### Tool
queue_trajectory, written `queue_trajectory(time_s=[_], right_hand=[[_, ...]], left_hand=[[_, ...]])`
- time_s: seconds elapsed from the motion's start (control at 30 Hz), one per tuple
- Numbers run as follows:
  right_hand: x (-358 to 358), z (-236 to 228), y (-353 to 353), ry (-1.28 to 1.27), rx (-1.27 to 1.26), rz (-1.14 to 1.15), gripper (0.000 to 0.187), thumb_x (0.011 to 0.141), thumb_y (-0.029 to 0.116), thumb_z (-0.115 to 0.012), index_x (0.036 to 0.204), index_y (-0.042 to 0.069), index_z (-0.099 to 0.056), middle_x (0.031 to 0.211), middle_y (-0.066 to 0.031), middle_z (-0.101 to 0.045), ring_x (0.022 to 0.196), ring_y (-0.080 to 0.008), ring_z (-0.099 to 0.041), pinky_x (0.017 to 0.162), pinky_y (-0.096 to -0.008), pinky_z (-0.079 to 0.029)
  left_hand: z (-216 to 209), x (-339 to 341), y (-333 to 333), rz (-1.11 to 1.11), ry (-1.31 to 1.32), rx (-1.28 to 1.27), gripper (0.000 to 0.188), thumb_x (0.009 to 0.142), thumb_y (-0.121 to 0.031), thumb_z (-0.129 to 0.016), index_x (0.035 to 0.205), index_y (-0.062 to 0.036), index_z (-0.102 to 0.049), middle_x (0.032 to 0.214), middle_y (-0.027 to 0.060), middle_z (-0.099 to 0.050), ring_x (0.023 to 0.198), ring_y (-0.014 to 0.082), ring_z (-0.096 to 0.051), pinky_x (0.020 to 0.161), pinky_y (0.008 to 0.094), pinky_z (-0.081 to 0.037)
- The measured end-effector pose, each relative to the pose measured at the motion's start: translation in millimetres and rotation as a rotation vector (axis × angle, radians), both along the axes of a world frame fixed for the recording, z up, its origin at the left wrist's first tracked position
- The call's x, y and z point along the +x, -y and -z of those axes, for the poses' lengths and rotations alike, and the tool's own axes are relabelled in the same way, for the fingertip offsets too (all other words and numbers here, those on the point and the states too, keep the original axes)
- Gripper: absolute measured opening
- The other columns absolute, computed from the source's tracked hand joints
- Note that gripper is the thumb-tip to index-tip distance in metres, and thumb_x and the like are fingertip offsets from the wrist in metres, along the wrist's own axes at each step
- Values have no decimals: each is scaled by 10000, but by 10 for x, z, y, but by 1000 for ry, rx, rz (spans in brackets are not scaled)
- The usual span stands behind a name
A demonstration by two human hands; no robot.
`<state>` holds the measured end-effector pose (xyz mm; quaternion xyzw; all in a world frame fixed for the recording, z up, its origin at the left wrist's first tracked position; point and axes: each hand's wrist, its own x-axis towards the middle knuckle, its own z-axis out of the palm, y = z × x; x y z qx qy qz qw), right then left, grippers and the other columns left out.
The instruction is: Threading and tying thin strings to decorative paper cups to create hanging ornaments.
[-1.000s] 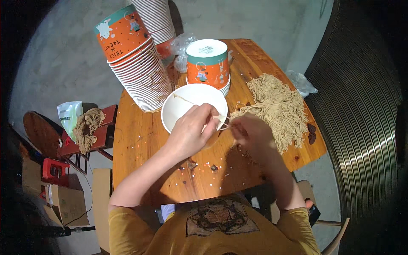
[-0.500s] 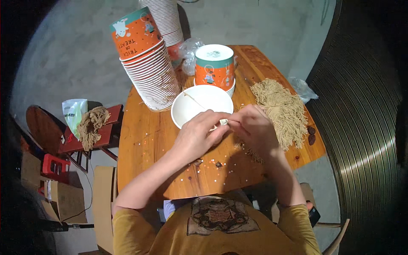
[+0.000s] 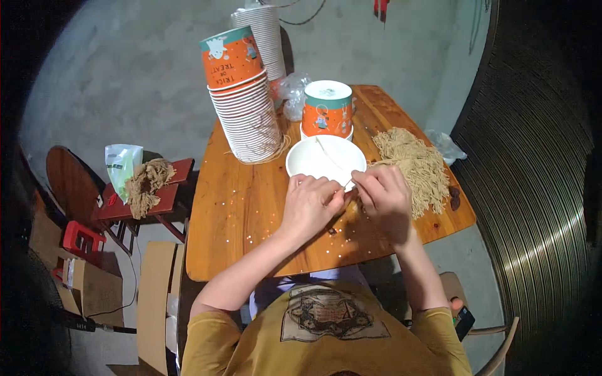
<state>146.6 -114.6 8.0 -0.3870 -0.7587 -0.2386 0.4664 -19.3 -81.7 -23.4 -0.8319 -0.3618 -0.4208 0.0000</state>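
Note:
A white-lined paper bucket (image 3: 307, 156) faces me with its mouth, and a thin tan cord (image 3: 325, 151) runs across its inside. My left hand (image 3: 311, 207) is closed on the bucket's near rim, thumb and fingers pressed together. Just to its right, my right hand (image 3: 387, 199) pinches what looks like a short end of cord at the same rim; the fingers partly hide it. A heap of loose tan cords (image 3: 411, 166) lies beside my right hand. Behind the bucket stands an upturned orange and green paper bucket (image 3: 328, 113) with a white base.
A tall leaning stack of nested paper buckets (image 3: 248, 119) stands at the left of the wooden table (image 3: 232, 207), another stack (image 3: 263, 41) behind it. Small white and orange bits dot the tabletop. Left, a red bench (image 3: 179, 175) carries a cord bundle (image 3: 149, 185) and a plastic bag (image 3: 123, 166).
The view has shifted, so the table sits lower and further right. My fingertips have drawn slightly apart at the rim, the right hand moving off from the left.

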Motion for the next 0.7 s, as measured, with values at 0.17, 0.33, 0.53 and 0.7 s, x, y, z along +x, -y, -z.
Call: queue_trajectory(time_s=[0.17, 0.33, 0.53, 0.7], right_hand=[[133, 24, -142, -122, -94, -43, 69, 769, 60, -646, 838, 55, -640, 761, -62, -556, 743, -238, -517, 680, -351, -439], [381, 26, -389, -283, -280, -49, 50, 789, 83, -645, 827, 51, -634, 762, -58, -572, 749, -220, -509, 728, -328, -401], [689, 190, -644, -1153, -735, -656, 78, 892, 99, -581, 956, 58, -569, 859, 21, -569, 797, -72, -541, 747, -208, -432], [564, 305, -719, -1162, -784, -830, 111, 912, 153, -556, 973, 61, -561, 893, 19, -566, 870, -70, -547, 800, -230, -430]], left_hand=[[108, -51, -92, 72, -25, 90, 45, 777, -119, -618, 785, -78, -601, 707, 43, -542, 726, 215, -532, 831, 375, -345], [-39, -270, -321, 216, -53, 8, 126, 768, -103, -595, 888, -73, -617, 766, 67, -514, 816, 228, -507, 822, 379, -328], [-407, -532, -579, 417, 359, -546, 236, 840, -84, -548, 1070, -58, -593, 915, 15, -569, 815, 104, -521, 753, 263, -420], [-566, -701, -658, 478, 582, -778, 206, 851, -71, -521, 1052, -38, -552, 928, 8, -570, 825, 52, -520, 727, 210, -436]])
